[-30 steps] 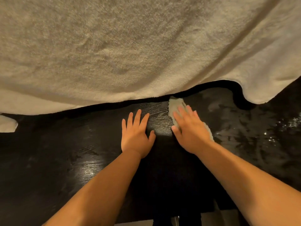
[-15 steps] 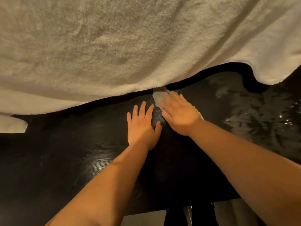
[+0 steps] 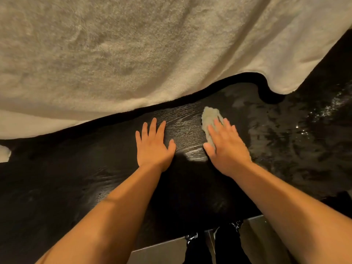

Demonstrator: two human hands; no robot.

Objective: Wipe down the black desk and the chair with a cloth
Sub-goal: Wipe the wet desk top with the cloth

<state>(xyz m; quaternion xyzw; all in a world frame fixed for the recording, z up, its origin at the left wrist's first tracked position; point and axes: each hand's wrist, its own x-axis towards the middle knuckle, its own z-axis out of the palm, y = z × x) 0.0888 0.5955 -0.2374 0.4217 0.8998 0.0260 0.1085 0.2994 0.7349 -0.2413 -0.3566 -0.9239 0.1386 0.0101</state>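
Note:
The black desk (image 3: 76,178) with a wood-grain top fills the lower half of the view. A small pale cloth (image 3: 209,117) lies on it right of centre. My right hand (image 3: 226,147) presses flat on the cloth with straight fingers, and the cloth's far end sticks out past the fingertips. My left hand (image 3: 154,147) rests flat on the bare desk a short way to the left, fingers spread. Wet smears shine on the desk (image 3: 285,140) to the right of the cloth. No chair is in sight.
A big beige towel (image 3: 133,54) hangs over the upper half of the view and drapes onto the desk's far side. The desk's near edge runs along the bottom, with grey floor (image 3: 162,252) and dark shoes (image 3: 192,239) below it.
My right hand has slid the cloth back to the right and nearer, away from my left hand. The left hand stays flat on the desk.

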